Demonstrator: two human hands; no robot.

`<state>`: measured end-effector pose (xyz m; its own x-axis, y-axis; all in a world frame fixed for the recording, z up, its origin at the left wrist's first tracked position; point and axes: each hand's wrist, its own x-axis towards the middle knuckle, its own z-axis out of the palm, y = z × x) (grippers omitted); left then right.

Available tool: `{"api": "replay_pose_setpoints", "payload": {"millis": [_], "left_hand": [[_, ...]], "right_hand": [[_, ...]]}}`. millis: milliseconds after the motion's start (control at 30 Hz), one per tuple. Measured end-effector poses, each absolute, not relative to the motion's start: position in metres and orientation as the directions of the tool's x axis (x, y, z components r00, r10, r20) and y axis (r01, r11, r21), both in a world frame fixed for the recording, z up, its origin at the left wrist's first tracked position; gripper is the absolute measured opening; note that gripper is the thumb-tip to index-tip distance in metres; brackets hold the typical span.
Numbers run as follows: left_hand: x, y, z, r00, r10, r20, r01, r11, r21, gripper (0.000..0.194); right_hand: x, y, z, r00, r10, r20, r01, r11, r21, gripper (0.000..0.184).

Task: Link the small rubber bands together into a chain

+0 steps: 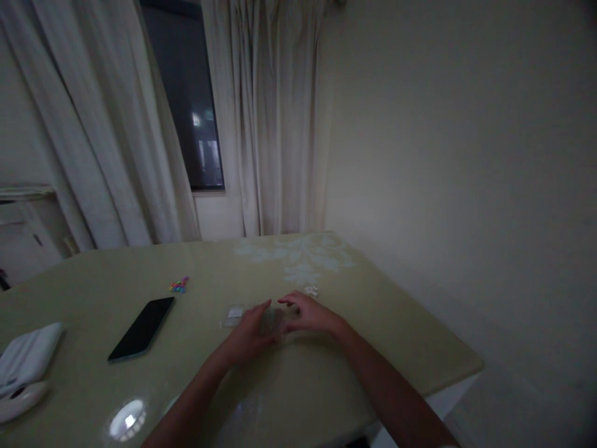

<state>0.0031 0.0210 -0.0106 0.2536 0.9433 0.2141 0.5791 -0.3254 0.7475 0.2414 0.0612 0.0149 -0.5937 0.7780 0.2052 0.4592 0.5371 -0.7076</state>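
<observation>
Right of the flat black rectangular phone [142, 330], both bare hands work low over the pale yellow-green tabletop [396, 323]. Left hand [249, 333], the nearer of the two to the phone: part-open, thumb and index finger apart in a curve. Right hand [310, 316], farther right of the phone: likewise part-open, fingers bent toward the left one. Between them, right of the phone, sits a small clear, see-through plastic piece [270, 322]; dim light blurs its outline. Cannot tell whether either hand grips it or merely surrounds it.

Also right of the phone, just beyond the left hand's fingers on the phone's side: a flat transparent piece with a whitish patch [234, 313]. Well right of the phone, just behind the right hand: a few small white bits [311, 290]. Just beyond the phone's far end: a little cluster of multicoloured pieces, pink, blue and yellow among them [180, 285]. Left of the phone: a white ridged block-like object [32, 354], details unclear.
</observation>
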Motion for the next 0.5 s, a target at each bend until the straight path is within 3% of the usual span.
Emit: {"api": "replay_pose_setpoints", "payload": {"millis": [67, 267, 500], "left_hand": [[0.008, 0.019, -0.010, 0.286, 0.934, 0.214, 0.652, -0.353, 0.671, 0.087], [0.019, 0.030, -0.012, 0.267, 0.927, 0.263, 0.645, -0.374, 0.666, 0.034], [0.021, 0.036, -0.011, 0.206, 0.925, 0.318, 0.585, -0.377, 0.718, 0.029]], "right_hand": [[0.243, 0.060, 0.012, -0.648, 0.743, 0.168, 0.498, 0.580, -0.645, 0.083], [0.222, 0.058, 0.003, -0.608, 0.770, 0.196, 0.543, 0.582, -0.605, 0.022], [0.205, 0.064, -0.007, -0.496, 0.813, 0.305, 0.586, 0.572, -0.574, 0.008]]}}
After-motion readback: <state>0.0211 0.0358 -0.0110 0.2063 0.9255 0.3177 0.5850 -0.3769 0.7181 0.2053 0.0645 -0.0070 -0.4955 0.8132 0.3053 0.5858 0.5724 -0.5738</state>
